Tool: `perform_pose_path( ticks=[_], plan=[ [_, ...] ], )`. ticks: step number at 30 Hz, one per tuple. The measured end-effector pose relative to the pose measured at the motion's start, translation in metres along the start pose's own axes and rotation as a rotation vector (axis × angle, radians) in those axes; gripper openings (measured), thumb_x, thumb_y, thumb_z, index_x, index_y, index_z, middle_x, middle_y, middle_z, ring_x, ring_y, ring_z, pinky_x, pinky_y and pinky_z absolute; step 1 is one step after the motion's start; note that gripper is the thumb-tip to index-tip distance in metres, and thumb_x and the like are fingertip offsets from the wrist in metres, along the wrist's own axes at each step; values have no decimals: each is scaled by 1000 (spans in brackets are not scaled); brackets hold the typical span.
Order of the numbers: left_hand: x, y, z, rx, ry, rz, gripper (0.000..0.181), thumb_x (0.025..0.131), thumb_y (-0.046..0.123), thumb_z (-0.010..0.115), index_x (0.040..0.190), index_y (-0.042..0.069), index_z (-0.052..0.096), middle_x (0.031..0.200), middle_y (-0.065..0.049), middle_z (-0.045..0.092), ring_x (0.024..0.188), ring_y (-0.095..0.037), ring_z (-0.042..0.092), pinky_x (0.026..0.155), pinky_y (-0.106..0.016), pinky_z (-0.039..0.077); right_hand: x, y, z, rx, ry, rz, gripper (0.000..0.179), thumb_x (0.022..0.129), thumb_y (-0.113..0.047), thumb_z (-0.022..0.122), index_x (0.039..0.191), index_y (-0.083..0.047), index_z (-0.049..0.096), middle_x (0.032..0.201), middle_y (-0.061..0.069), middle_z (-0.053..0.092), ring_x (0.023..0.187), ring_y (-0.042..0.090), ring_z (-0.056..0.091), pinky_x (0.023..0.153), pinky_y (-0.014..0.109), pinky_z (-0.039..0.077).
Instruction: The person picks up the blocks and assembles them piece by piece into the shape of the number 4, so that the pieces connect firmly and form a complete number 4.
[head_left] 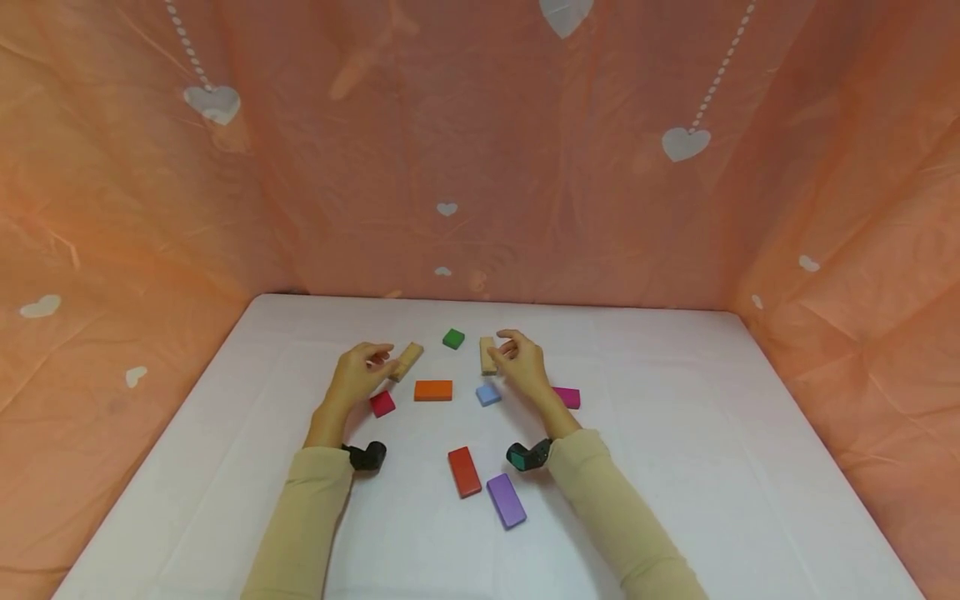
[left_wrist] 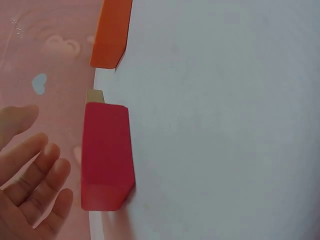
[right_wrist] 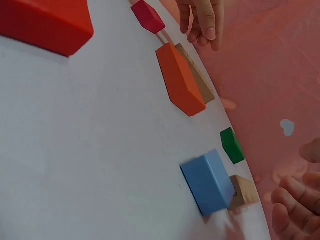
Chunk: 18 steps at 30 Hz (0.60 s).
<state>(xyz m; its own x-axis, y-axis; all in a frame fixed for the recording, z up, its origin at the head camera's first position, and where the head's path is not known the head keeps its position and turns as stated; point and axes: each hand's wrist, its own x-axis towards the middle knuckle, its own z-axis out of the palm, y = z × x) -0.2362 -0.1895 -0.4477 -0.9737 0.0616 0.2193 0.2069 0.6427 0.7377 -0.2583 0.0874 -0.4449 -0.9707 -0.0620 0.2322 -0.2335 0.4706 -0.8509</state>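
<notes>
My left hand [head_left: 358,372] hovers with loosely bent fingers beside a plain wooden block [head_left: 408,360] that lies at a slant. In the left wrist view its fingers [left_wrist: 42,182] are spread apart with nothing between them. A crimson block [left_wrist: 107,157] sits just below this hand. My right hand [head_left: 522,367] is over a second wooden block [head_left: 487,354], its thumb overlapping that block's edge in the head view. The right wrist view shows relaxed, unoccupied fingers [right_wrist: 295,205] past this block's end. Near the right hand lies a light blue block [right_wrist: 207,182].
Between the two wooden blocks, farther back, is a green block [head_left: 453,338]. An orange block [head_left: 433,391] lies between the hands. Closer in are a red block [head_left: 464,472] and a purple block [head_left: 506,501]. A magenta block [head_left: 568,397] is partly behind the right forearm. Orange curtains surround the white table [head_left: 675,467].
</notes>
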Motion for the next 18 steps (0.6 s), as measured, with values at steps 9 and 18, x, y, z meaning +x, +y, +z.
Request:
perform_pose_path(
  ticks=[9,18],
  plan=[
    [-1,-1,3,-3,-21,-67,34,89,10,66,118,-7,64,104,-27,64,96,-37,61,91,-49,51,4,-4,22,118,-30,146,33,87,-11,67,115,5,63,88,25,69,57,3,58,54,15,46],
    [0,-4,5,16,-37,-98,35,89,14,67,117,-7,64,105,-26,64,96,-37,63,89,-47,52,10,-21,51,227,-74,272,41,88,-12,66,125,4,58,92,27,71,48,3,57,49,20,51]
  ],
)
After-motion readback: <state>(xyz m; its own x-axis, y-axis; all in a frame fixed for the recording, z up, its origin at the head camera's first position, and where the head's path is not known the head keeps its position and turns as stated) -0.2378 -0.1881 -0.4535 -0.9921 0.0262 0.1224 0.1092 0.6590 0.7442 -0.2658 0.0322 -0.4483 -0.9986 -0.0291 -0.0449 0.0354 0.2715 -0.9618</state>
